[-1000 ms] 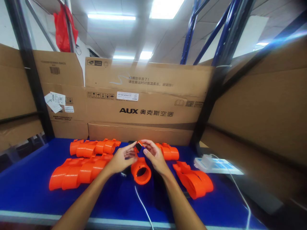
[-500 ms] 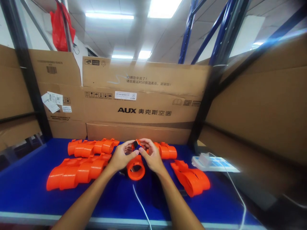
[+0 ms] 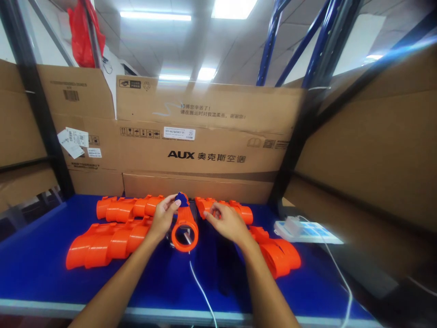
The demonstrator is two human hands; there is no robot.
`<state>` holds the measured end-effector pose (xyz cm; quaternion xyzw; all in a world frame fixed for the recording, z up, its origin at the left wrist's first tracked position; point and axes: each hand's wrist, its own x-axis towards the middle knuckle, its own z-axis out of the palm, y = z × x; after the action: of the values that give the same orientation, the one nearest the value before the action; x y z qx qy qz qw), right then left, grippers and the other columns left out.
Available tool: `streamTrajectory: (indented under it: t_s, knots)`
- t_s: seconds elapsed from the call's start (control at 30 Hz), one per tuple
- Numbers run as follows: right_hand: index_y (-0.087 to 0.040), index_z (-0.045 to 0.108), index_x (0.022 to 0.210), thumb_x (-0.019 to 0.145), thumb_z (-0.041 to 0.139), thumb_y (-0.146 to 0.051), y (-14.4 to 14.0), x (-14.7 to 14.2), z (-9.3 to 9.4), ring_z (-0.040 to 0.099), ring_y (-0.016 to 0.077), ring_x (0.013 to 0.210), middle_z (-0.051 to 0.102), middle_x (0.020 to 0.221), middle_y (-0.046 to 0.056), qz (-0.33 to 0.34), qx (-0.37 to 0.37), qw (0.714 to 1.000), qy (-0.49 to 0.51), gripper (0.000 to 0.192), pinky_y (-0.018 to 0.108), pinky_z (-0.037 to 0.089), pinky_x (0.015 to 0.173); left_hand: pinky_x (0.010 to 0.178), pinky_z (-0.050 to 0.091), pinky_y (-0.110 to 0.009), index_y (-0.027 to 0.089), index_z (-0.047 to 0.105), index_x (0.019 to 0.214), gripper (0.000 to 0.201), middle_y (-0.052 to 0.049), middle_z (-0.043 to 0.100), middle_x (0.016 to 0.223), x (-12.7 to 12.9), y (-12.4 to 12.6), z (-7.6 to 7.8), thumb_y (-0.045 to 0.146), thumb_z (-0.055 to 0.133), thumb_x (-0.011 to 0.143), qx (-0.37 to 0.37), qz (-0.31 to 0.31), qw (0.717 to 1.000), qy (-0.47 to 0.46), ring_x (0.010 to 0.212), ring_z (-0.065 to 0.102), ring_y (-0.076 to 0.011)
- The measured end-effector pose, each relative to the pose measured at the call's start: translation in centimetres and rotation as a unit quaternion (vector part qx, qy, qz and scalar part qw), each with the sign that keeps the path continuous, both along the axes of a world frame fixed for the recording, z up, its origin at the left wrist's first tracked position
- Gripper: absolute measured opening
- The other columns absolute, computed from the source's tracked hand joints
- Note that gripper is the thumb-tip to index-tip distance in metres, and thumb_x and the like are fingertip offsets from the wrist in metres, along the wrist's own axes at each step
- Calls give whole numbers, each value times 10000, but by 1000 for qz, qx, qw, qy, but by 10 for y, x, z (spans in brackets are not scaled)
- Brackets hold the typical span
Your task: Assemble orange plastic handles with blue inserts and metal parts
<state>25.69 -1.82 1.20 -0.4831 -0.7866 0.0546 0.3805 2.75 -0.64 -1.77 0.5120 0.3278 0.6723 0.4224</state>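
Note:
My left hand (image 3: pixel 164 216) pinches the top of an orange plastic part with a ring-shaped end (image 3: pixel 185 236). A dark blue piece (image 3: pixel 182 199) sits at that top, beside my thumb. The ring hangs downward, and a dark object shows partly behind it, too covered to name. To the right, my right hand (image 3: pixel 228 220) is off the part, its fingers loosely bent and apart from the thumb with nothing seen in them. It hovers in front of a back row of orange plastic parts (image 3: pixel 244 212).
Rows of orange parts lie at front left (image 3: pixel 99 246), back left (image 3: pixel 119 210) and right (image 3: pixel 282 257) on the blue tabletop (image 3: pixel 164 291). A white cable (image 3: pixel 203 294) runs to the front edge. A power strip (image 3: pixel 317 233) lies at right. Cardboard (image 3: pixel 205 182) walls the back.
My right hand has let go of the orange part and moved right. My left hand keeps hold of it, shifted slightly left, and the part now stands more upright to view.

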Motion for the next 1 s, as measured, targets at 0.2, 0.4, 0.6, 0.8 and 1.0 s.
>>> streamTrajectory:
  t_s: [0.2, 0.4, 0.6, 0.8, 1.0]
  knots:
    - [-254, 694, 794, 642, 776, -251, -7, 6, -6, 566, 158, 522, 657, 620, -7, 21, -41, 991, -129, 173, 239, 281, 465, 668, 520, -248, 159, 702, 984, 401, -59, 733, 885, -3, 1, -2, 467, 721, 727, -19, -5, 998, -60, 754, 664, -166]
    - [-219, 683, 753, 649, 612, -116, -3, 0, -7, 553, 141, 521, 639, 593, -12, 34, -67, 993, -92, 163, 222, 291, 463, 674, 519, -247, 156, 697, 1013, 404, -78, 737, 944, -1, -3, -2, 453, 721, 740, -16, -35, 997, -71, 801, 681, -181]
    - [-196, 703, 785, 735, 564, -186, 1, -9, 10, 473, 120, 457, 523, 485, -48, -4, 2, 999, 47, 147, 215, 333, 457, 693, 531, -262, 163, 661, 1099, 432, -99, 712, 1047, -3, -6, -4, 393, 744, 743, -8, -90, 992, -88, 914, 672, -217]
    - [-192, 711, 997, 842, 632, -364, -3, -27, 25, 563, 126, 534, 670, 699, 3, 57, 37, 980, 184, 245, 232, 447, 512, 728, 540, -284, 182, 650, 1094, 379, -87, 691, 1039, 0, -15, -2, 335, 744, 760, 0, -182, 977, -107, 940, 665, -226]
    - [-196, 736, 1015, 881, 633, -439, -5, -44, 16, 694, 226, 879, 751, 955, 66, 154, -6, 951, 268, 296, 345, 566, 794, 832, 539, -336, 197, 638, 1069, 361, -81, 701, 1078, 0, -17, 0, 350, 752, 762, -14, -186, 972, -142, 956, 678, -224]
